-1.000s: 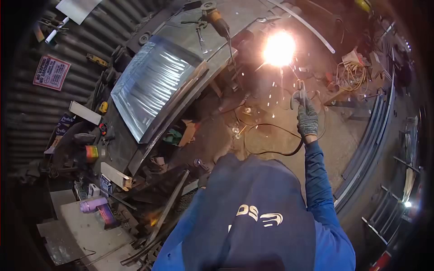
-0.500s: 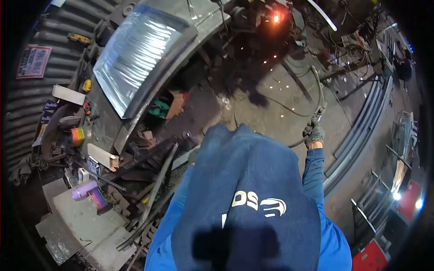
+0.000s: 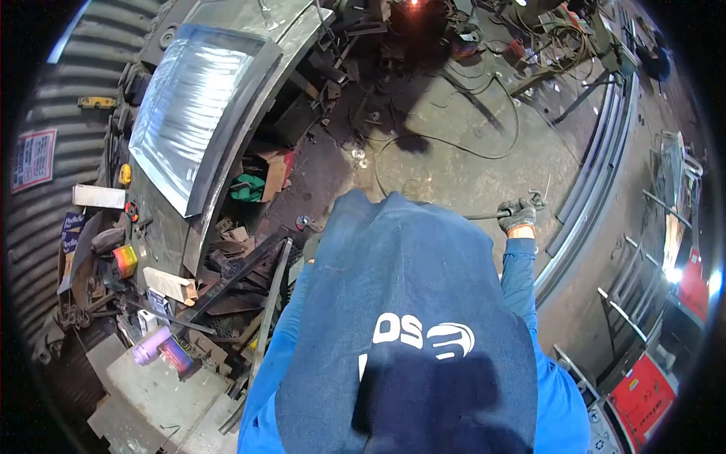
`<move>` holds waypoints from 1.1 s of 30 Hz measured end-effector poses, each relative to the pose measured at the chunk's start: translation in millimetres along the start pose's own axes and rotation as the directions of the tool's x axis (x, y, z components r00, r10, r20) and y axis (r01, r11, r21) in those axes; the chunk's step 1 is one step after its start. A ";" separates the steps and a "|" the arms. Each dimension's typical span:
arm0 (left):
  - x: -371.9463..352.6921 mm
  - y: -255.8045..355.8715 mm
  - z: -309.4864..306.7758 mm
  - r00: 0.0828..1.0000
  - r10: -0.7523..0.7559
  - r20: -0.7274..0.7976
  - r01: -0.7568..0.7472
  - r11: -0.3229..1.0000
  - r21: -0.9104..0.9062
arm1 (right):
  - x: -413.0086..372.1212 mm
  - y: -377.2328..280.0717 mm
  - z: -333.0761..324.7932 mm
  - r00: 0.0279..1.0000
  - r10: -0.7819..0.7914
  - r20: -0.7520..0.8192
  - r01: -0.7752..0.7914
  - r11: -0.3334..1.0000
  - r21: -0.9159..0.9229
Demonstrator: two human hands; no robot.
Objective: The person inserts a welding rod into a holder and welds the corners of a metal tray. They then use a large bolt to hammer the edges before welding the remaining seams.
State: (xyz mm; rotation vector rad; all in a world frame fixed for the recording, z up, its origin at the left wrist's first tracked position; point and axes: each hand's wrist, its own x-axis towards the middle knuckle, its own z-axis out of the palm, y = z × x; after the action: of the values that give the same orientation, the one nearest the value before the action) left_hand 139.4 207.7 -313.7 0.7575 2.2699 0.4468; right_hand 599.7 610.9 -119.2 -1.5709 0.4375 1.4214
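My right hand (image 3: 517, 216), in a grey knit glove, is closed around a welding electrode holder (image 3: 538, 198), out in front of me over the floor. A thin rod stands up from the holder's jaws, and a dark cable (image 3: 484, 216) runs from the hand back toward my body. My left arm (image 3: 292, 321), in a blue sleeve, reaches forward beside the dark blue apron (image 3: 408, 265). The apron and nearby clutter hide my left hand, so its fingers do not show.
On the left, a metal bench carries a shiny wrapped panel (image 3: 193, 106). Scrap metal and boxes (image 3: 172, 285) lie below it. Long metal bars (image 3: 597, 166) run along the right, near a red machine (image 3: 641, 390). A looped cable (image 3: 454, 151) crosses the floor; an orange glow (image 3: 414, 3) shows at the top.
My view has shifted, and the bright glow at the top has dimmed, with the flying sparks gone. My right hand has turned the electrode holder, which pointed forward before.
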 end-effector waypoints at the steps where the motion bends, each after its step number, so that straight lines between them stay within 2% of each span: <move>1: 2.8 0.7 -3.0 1.000 0.007 0.000 -0.007 1.000 0.001 | -2.0 1.3 4.1 1.000 -0.012 -0.028 0.012 1.000 0.016; 4: -0.1 4.7 -10.1 1.000 0.021 0.017 -0.021 1.000 0.014 | -5.8 -0.5 6.4 0.982 -0.152 0.112 0.156 0.987 -0.026; 6: -1.8 10.9 -20.6 0.998 0.040 0.050 -0.042 0.999 0.030 | -31.6 -2.7 14.7 0.928 -0.295 0.227 0.327 0.937 -0.120; 8: -3.7 28.3 -43.2 0.990 0.079 0.113 -0.084 0.995 0.046 | -76.0 -7.0 28.7 0.825 -0.414 0.385 0.524 0.815 -0.246; 10: -4.0 60.1 -80.8 0.987 0.106 0.121 -0.110 0.993 0.029 | -101.8 -21.5 37.3 0.662 -0.426 0.616 0.710 0.619 -0.335; 12: -6.1 129.2 -136.6 0.994 0.110 -0.002 -0.110 0.993 -0.042 | -158.1 -30.7 62.3 0.527 -0.401 0.749 0.836 0.403 -0.373; 14: -8.5 210.7 -193.2 0.981 0.103 -0.166 -0.125 0.984 -0.127 | -194.6 -25.5 82.9 0.381 -0.419 0.824 0.919 0.268 -0.289; 15: 4.2 232.6 -223.4 0.958 0.141 -0.248 -0.177 0.976 -0.129 | -199.3 -34.9 82.1 0.446 -0.256 0.858 0.860 0.388 -0.331; 16: 20.7 253.1 -258.2 0.928 0.177 -0.329 -0.230 0.964 -0.130 | -195.5 -34.8 85.5 0.389 -0.293 0.873 0.905 0.299 -0.303; 18: 34.4 321.4 -332.8 0.843 0.329 -0.426 -0.351 0.936 0.028 | -192.5 -27.7 91.9 0.273 -0.346 0.898 0.962 0.112 -0.249; 19: 52.4 340.0 -360.3 0.815 0.356 -0.457 -0.363 0.929 0.076 | -214.7 -29.7 100.6 0.448 -0.243 0.860 0.894 0.109 -0.435; 20: 75.2 356.0 -385.3 0.784 0.385 -0.487 -0.374 0.919 0.124 | -219.6 -22.8 104.9 0.481 -0.245 0.842 0.877 0.121 -0.466; 22: 127.2 385.2 -429.3 0.760 0.544 -0.355 -0.513 0.838 0.186 | -224.5 -7.3 113.5 0.555 -0.249 0.793 0.831 0.137 -0.539; 24: 177.6 410.9 -456.1 0.712 0.669 -0.212 -0.513 0.702 0.493 | -237.8 10.3 123.9 0.502 -0.258 0.826 0.865 0.124 -0.487; 26: 225.9 426.7 -463.8 0.595 0.799 -0.083 -0.527 0.466 0.711 | -252.2 24.0 138.3 0.427 -0.275 0.861 0.903 0.094 -0.418; 27: 248.0 434.3 -465.8 0.578 0.816 -0.014 -0.583 0.425 0.693 | -263.4 32.3 145.9 0.454 -0.309 0.836 0.856 -0.110 -0.505; 29: 283.1 437.9 -462.2 0.539 0.833 0.125 -0.681 0.344 0.647 | -276.6 41.7 146.9 0.563 -0.290 0.774 0.807 -0.012 -0.591; 32: 318.4 425.1 -450.5 0.495 0.837 0.234 -0.676 0.201 0.709 | -274.4 56.0 151.9 0.604 -0.277 0.747 0.764 -0.068 -0.642; 33: 326.7 417.8 -448.2 0.554 0.784 0.279 -0.699 0.257 0.667 | -276.6 61.1 158.8 0.657 -0.252 0.710 0.721 -0.064 -0.690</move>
State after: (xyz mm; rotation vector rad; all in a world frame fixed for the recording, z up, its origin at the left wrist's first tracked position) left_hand -206.3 691.0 45.7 2.3608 1.9734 -0.0812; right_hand 388.1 621.8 126.9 -1.9354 -1.6387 1.2610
